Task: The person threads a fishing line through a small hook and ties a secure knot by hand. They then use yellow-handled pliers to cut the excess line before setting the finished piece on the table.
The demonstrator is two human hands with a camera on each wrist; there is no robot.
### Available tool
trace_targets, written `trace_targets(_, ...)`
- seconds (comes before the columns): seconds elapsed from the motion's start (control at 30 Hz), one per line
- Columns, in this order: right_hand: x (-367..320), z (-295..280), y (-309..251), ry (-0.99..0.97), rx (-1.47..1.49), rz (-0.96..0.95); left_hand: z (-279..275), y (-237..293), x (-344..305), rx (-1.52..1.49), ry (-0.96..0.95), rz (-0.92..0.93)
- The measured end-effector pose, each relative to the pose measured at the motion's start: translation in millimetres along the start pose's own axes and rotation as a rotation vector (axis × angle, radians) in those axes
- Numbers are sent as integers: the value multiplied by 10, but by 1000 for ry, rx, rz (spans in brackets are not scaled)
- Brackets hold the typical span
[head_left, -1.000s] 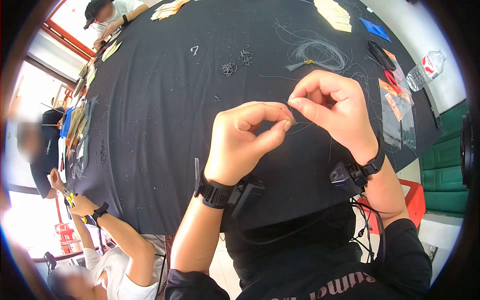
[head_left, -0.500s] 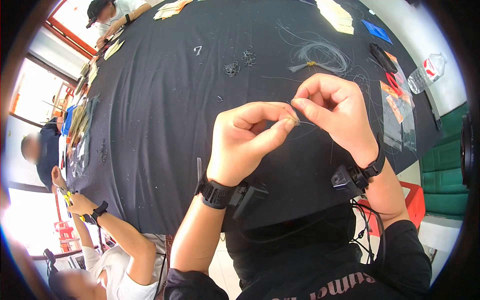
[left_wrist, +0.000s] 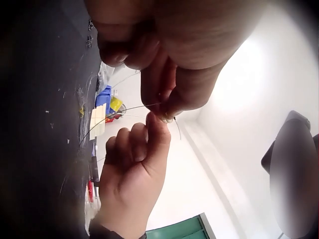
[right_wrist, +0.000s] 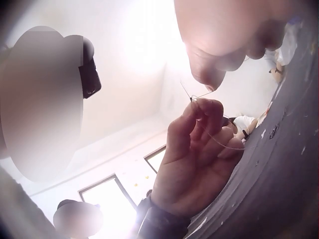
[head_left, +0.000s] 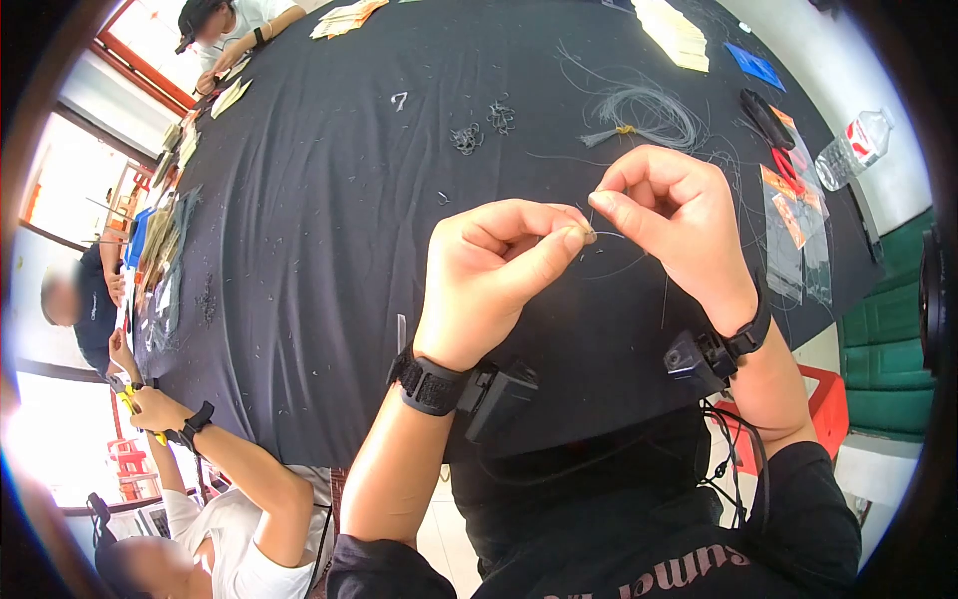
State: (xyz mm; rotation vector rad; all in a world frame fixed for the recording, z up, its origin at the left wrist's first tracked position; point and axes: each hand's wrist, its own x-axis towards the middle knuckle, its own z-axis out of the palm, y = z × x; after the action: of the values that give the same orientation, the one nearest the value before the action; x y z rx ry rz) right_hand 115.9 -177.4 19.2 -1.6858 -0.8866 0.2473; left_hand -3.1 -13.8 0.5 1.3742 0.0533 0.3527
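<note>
In the head view my left hand pinches a thin line between thumb and forefinger. The right wrist view shows a small dark piece at those fingertips, with a pale fishing line trailing below toward the table; its exact kind I cannot tell. My right hand is just beside, thumb and forefinger together on a short end of line that runs to the left fingertips. In the left wrist view a dark line curves away from the pinched spot. Both hands are held over the black cloth.
A tied coil of line lies beyond my right hand. Two small piles of dark hooks sit ahead on the black tablecloth. At right are red-handled scissors, plastic bags and a bottle. Other people work at left.
My right fingertips have drawn slightly up and away from the left fingertips, and the left hand has turned a little. Both hands keep their pinch; the whole view has shifted slightly.
</note>
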Motion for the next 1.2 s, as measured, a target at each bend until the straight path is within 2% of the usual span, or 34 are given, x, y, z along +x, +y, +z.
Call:
trace_targets(0.2,-14,33,5,5,-39,-48,2,-28,13,-66,110,61)
trace_targets(0.4,-56,86,7,-63,-143,-147,-20,-7,28,24,241,54)
trace_targets(0.47,-73,137,16,-71,-159,-217,-9,2,32,197,303,0)
trace_targets(0.53,-77,197,39,-64,-159,-318,-11,-10,38,336,312,24)
trace_targets(0.63,-71,174,38,-103,-151,-324,-16,-45,45,531,232,188)
trace_targets(0.77,-45,88,21,-147,-94,-264,-21,-99,68,640,76,344)
trace_targets(0.9,-9,46,30,-113,-38,-304,61,-72,24,552,-24,205)
trace_targets(1.0,0,-6,36,-99,-53,-254,76,25,0,473,-60,72)
trace_targets(1.2,-4,-1,-12,-44,-25,-158,59,0,-11,224,-51,51)
